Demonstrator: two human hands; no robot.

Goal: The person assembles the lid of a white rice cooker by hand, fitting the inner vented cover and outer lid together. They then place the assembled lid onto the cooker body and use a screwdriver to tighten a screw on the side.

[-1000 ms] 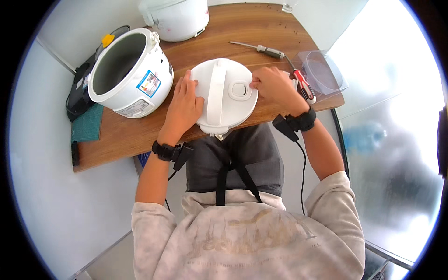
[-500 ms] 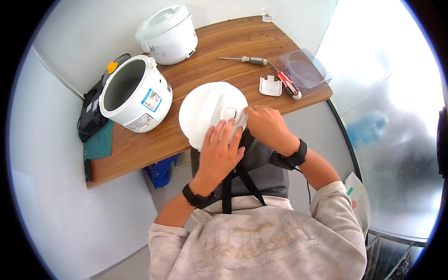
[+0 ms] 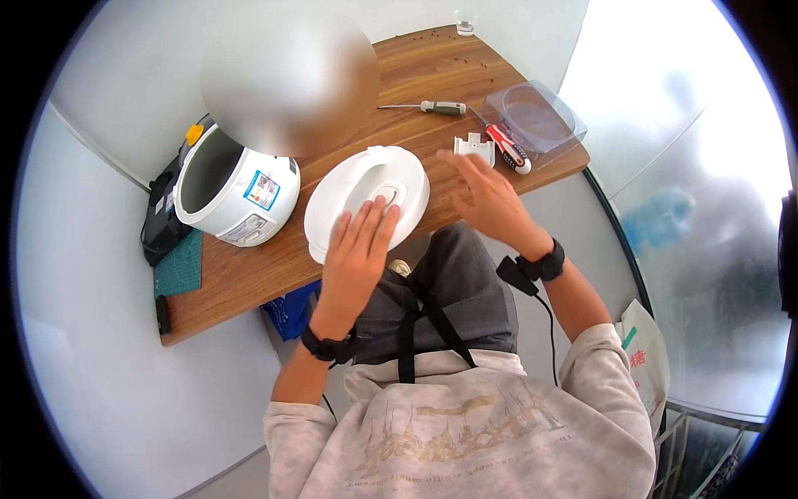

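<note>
A round white rice cooker lid (image 3: 332,187) lies near the table's front edge. My left hand (image 3: 357,258) rests on its near part, fingers stretched out over the top beside the oval recess; the thumb is hidden. My right hand (image 3: 499,204) hovers off the lid's right side with fingers apart and nothing in them. Just beyond its fingertips sits a small white plastic cover (image 3: 475,147), partly behind the hand. Right of that cover lies a red and white screwdriver (image 3: 509,150). A grey-handled screwdriver (image 3: 442,108) is farther back.
An open white rice cooker body (image 3: 270,200) stands left of the lid. A blurred patch hides the table's back left. At the right edge is a clear plastic tray (image 3: 536,121). A small clear cup (image 3: 465,27), tiny dark bits, a black bag (image 3: 162,208) and a green mat (image 3: 179,262) are also there.
My right hand has come off the lid, its fingers opening, and moved up and right toward the small cover. The lid has shifted slightly left and tilted, my left hand staying on it.
</note>
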